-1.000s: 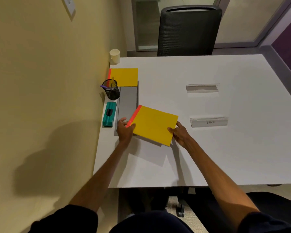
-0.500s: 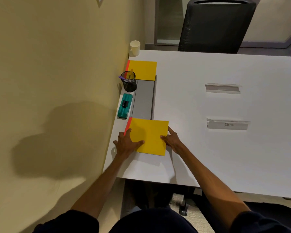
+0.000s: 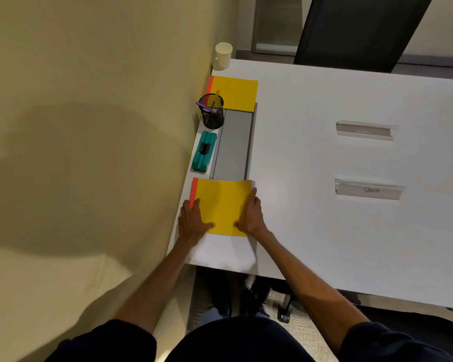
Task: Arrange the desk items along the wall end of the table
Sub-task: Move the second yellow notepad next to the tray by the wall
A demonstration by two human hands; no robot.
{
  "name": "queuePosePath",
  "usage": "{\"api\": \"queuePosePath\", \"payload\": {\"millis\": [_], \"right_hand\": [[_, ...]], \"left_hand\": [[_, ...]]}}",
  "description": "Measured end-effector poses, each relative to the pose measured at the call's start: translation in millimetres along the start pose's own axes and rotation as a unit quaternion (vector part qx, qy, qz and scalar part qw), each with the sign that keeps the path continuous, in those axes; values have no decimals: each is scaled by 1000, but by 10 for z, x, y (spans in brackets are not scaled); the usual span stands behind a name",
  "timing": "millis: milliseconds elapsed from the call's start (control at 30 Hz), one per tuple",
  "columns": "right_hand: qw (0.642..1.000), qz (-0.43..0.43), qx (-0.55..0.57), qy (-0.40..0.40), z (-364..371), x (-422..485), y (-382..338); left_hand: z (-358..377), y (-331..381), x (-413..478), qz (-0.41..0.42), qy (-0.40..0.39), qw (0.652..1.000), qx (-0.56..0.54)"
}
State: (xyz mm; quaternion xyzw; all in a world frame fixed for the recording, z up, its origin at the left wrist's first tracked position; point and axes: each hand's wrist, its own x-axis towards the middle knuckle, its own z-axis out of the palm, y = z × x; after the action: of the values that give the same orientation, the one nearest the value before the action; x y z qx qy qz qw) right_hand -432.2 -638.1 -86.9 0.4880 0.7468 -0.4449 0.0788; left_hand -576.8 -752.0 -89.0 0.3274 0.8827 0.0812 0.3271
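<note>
White surface (image 3: 324, 231) stood with one edge against a yellow wall (image 3: 89, 100). Along that edge lay, from far corner to near corner, a paper cup (image 3: 223, 55), a yellow notebook (image 3: 236, 94), a mesh pen holder (image 3: 212, 111), a teal stapler (image 3: 204, 151) beside a grey tray (image 3: 233, 145), and a second yellow notebook (image 3: 221, 205). One second earlier this second notebook was held skewed over the near end of the tray; it now lay flat and square just beyond that end, red spine toward the wall. The left hand (image 3: 192, 222) rested on the spine side, fingers spread flat, gripping nothing. The right hand (image 3: 250, 215) pressed against the opposite side, fingers extended along it, not clamped. Two clear name holders (image 3: 364, 129) (image 3: 368, 189) remained well apart from the wall edge. Judgement: notebook placement essentially complete; the name holders appeared outstanding.
</note>
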Motion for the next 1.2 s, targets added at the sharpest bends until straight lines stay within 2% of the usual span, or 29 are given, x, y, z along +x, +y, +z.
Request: {"api": "queuePosePath", "payload": {"millis": [100,200,300,400,1200], "right_hand": [[998,-1,-61,24,78,-41,52],[994,-18,-102,32,85,-55,90],[987,-71,-144,11,104,-51,102],[978,-69,-194,-34,151,-34,117],[975,-70,-205,-41,294,165,-146]], "left_hand": [[29,-14,-17,20,2,1000,6],[59,-19,-24,59,-9,997,58],[96,-21,-28,98,-24,987,124],[129,-40,-24,118,-43,982,142],[-65,-256,192,108,-54,985,122]]}}
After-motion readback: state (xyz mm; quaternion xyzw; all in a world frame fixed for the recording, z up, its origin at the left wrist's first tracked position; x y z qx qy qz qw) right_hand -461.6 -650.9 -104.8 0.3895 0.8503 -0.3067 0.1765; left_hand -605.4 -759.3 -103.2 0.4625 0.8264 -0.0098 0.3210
